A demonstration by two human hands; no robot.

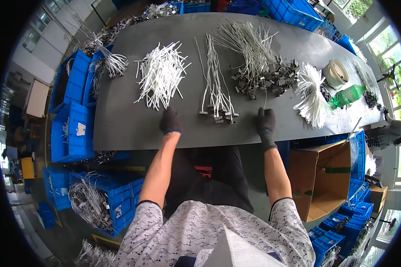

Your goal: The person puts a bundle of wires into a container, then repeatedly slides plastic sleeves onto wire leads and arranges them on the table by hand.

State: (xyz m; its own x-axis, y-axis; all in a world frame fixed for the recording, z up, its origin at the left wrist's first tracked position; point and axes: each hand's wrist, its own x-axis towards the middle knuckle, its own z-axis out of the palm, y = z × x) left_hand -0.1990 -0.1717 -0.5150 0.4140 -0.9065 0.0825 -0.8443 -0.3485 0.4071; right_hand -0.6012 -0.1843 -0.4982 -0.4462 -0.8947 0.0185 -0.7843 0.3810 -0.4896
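Observation:
My left hand (170,121), in a dark glove, is closed at the near end of a loose pile of white tubes (161,75). Whatever its fingers may hold is hidden. My right hand (266,122), gloved too, is closed on a thin wire (265,99) that runs up to a heap of wires with dark grey connector blocks (265,80). Between my hands lies a smaller group of white wires (216,84), their blocks toward me. Pale wire ends (245,38) fan out at the far side of the heap.
On the grey table (133,129), at right, are a bundle of white tubes (311,95), a round tub (336,73) and a green bottle (348,95). Blue crates (71,133) line the left side. A cardboard box (318,178) stands below the right edge.

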